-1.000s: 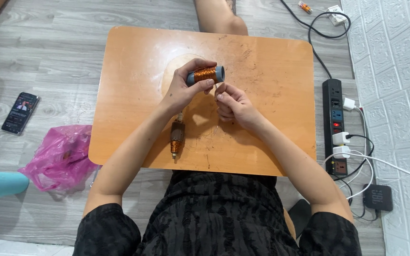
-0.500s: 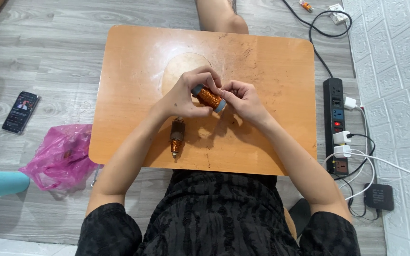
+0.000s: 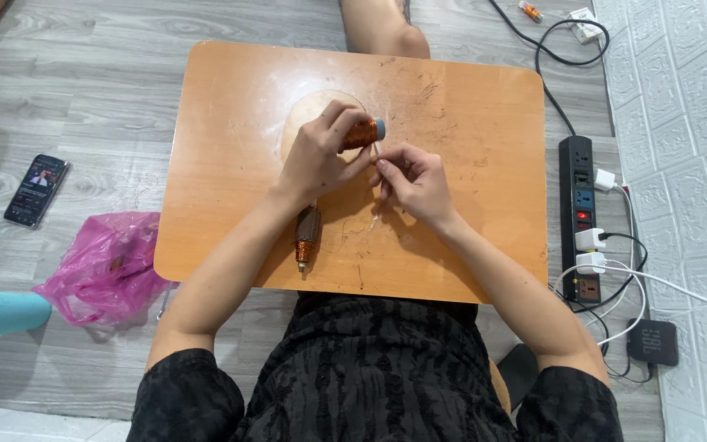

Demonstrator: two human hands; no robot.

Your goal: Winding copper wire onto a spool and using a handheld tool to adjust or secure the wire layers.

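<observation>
Head view: left hand [image 3: 314, 160] grips copper coil [image 3: 361, 133]; right hand [image 3: 412, 182] pinches wire mid-table [image 3: 468, 106].

My left hand [image 3: 314, 160] grips a spool [image 3: 362, 133] wound in shiny copper wire, its end cap matt grey-blue, probably plastic. A second copper-wound piece [image 3: 307, 237] lies on the wooden table [image 3: 468, 123], whose orange varnish looks scratched and worn dull. The pink bag [image 3: 108, 266] is thin, crinkled plastic.

My left hand [image 3: 314, 160] is curled shut, fingers gripping; my right hand [image 3: 416, 182] pinches thumb to forefinger just beside it, forearms converging.
</observation>
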